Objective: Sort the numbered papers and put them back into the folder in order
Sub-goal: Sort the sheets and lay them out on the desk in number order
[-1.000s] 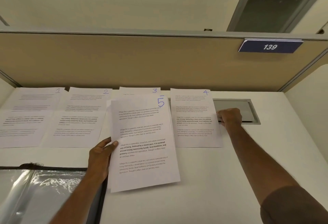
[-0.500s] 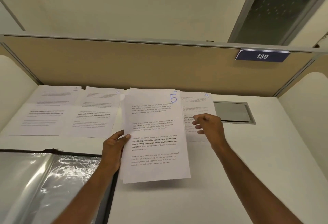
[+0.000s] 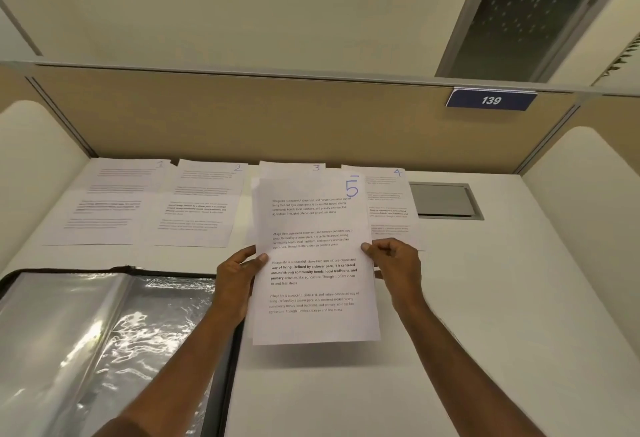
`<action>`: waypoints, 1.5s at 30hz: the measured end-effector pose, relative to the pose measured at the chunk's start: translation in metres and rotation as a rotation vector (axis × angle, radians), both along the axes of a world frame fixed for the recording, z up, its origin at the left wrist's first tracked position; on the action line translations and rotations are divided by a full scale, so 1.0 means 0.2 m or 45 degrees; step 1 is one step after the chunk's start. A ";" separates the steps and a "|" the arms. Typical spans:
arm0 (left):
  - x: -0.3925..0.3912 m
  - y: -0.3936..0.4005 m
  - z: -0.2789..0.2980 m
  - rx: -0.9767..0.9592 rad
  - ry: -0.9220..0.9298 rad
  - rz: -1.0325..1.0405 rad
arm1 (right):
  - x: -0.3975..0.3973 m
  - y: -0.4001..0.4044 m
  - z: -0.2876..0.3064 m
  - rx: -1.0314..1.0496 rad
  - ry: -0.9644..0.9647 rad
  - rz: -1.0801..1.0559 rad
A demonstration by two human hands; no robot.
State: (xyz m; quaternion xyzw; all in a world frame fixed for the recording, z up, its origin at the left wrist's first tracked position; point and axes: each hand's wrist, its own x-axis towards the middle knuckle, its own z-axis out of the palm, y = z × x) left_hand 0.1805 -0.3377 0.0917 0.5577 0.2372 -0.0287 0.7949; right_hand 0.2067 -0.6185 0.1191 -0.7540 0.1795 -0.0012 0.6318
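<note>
A: Sheet 5 (image 3: 313,260) lifted off the bench (image 3: 485,298), upright-ish, facing camera. Left hand (image 3: 239,281) pinching its left edge, thumb on front. Right hand (image 3: 394,265) pinching right edge, same way.

B: Rest of the set?

A: Sheet 1 (image 3: 114,201), sheet 2 (image 3: 201,204), sheet 4 (image 3: 389,208) flat in a row along the back divider. Sheet 3 (image 3: 294,168) mostly hidden behind sheet 5, only top strip and number showing. Folder (image 3: 104,332) open at near left, clear sleeves up, apparently empty.

B: Step in hand?

A: Probably laying 5 down right of 4, finishing the row. Not much bench there, though: grey cable hatch (image 3: 445,199) just beside 4.

B: Doing it well?

A: Keep both edge pinches, sheet taut, no bending. Carry right, clear of 4, lower far edge first, number corner visible. Avoid dragging across 3 and 4, loose paper slides easily. Overlapping the hatch fine, overlapping 4's number not. Alternatively stack 5 at bottom straight away, then 4 down to 1 on top.
</note>
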 end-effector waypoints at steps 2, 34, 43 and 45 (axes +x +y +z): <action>-0.02 0.00 0.00 -0.003 0.000 -0.007 | -0.03 0.01 -0.01 -0.058 -0.009 -0.021; -0.01 -0.15 0.02 -0.005 -0.025 -0.045 | -0.02 -0.25 0.08 -0.146 -0.089 -0.084; 0.05 -0.22 0.00 0.034 0.005 -0.026 | 0.05 -0.43 0.11 0.002 -0.020 -0.209; 0.07 -0.25 -0.01 0.050 0.032 -0.013 | 0.08 -0.49 0.12 0.011 -0.004 -0.222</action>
